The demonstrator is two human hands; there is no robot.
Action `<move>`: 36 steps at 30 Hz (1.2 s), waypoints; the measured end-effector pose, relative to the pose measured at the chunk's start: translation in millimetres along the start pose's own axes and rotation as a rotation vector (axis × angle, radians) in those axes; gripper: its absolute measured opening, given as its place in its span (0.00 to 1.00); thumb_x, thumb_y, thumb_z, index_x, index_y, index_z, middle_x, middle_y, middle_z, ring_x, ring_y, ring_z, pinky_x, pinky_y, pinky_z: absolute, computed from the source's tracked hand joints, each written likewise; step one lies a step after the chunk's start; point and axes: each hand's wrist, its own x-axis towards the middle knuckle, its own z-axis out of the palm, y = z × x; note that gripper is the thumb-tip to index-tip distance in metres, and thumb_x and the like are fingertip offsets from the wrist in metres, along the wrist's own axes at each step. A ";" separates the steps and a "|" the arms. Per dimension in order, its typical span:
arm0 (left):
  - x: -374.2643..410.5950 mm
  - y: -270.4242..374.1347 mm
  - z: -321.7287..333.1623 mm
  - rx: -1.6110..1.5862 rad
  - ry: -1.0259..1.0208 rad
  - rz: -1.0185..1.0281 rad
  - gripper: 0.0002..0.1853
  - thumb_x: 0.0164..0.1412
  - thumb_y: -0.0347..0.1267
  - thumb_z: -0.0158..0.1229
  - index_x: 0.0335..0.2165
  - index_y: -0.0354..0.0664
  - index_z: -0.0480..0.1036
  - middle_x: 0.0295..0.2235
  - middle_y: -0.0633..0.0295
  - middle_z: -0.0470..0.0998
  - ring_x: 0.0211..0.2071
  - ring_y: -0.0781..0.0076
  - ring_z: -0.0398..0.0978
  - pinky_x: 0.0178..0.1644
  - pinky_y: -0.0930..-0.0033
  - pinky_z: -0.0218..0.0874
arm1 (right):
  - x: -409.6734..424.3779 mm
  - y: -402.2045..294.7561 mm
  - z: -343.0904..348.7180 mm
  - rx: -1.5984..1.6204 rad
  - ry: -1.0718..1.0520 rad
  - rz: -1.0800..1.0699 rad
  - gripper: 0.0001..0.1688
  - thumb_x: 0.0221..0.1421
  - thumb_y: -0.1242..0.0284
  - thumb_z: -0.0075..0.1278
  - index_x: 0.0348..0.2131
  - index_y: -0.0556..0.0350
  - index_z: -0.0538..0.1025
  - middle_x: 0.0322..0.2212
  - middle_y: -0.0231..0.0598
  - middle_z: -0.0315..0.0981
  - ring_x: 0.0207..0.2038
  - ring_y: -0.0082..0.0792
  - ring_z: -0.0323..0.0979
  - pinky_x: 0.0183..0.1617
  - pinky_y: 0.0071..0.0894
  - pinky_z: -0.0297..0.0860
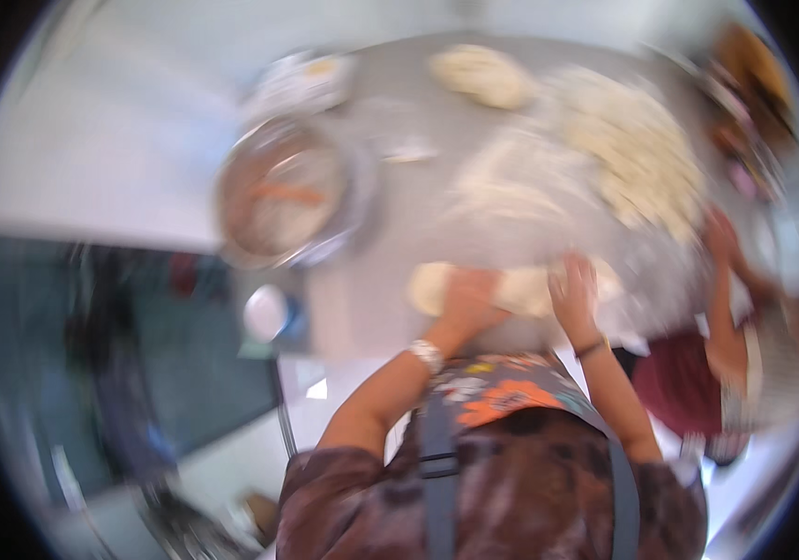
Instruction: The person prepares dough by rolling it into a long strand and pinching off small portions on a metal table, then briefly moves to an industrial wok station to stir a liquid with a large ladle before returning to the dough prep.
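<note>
A long, pale roll of dough (pixel 526 288) lies crosswise on the floured table near its front edge. My left hand (pixel 470 299) is laid over the left part of the roll, thumb apart from the other fingers, which blur into the dough. Fingers spread, my right hand (pixel 574 290) rests on the right part of it. Loose flour (pixel 511 185) is scattered on the table beyond the roll. A mound of cut dough pieces (pixel 640 150) is heaped to the right, and a large lump of dough (pixel 481 75) sits farther back.
On the left stands a large metal bowl (pixel 287 192) holding flour and an orange object. A plastic bag (pixel 308 77) lies behind it, and a white cup (pixel 265 313) is at the table's left corner. Another person's hand (pixel 720 234) reaches the table at the right.
</note>
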 end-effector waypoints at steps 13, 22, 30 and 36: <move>16.7 18.1 -3.7 0.051 0.124 -0.112 0.20 0.46 0.51 0.55 0.26 0.46 0.73 0.27 0.61 0.74 0.34 0.63 0.69 0.39 0.61 0.54 | 42.9 68.1 40.3 -0.047 -0.362 -0.216 0.14 0.55 0.69 0.38 0.24 0.62 0.68 0.24 0.53 0.65 0.30 0.55 0.64 0.34 0.48 0.60; 31.2 -3.9 32.8 0.179 0.371 -0.501 0.13 0.51 0.39 0.49 0.17 0.48 0.72 0.24 0.64 0.72 0.31 0.64 0.66 0.39 0.58 0.53 | 48.6 52.1 59.9 -0.281 -0.379 0.033 0.17 0.57 0.65 0.35 0.26 0.60 0.69 0.28 0.51 0.68 0.31 0.56 0.65 0.31 0.49 0.62; -28.2 -4.1 13.6 0.257 0.591 -0.198 0.08 0.44 0.39 0.55 0.17 0.48 0.70 0.23 0.67 0.69 0.32 0.65 0.66 0.39 0.59 0.53 | 6.0 83.4 2.0 -0.270 -0.205 -0.338 0.15 0.56 0.69 0.39 0.21 0.60 0.67 0.19 0.47 0.62 0.24 0.53 0.61 0.28 0.49 0.59; 1.1 -27.3 13.1 0.344 0.032 -0.620 0.05 0.38 0.36 0.57 0.19 0.49 0.73 0.27 0.63 0.72 0.33 0.63 0.67 0.37 0.61 0.55 | 19.6 60.3 29.5 -0.456 -0.306 -0.014 0.16 0.56 0.65 0.36 0.25 0.58 0.70 0.26 0.51 0.70 0.32 0.52 0.68 0.34 0.50 0.62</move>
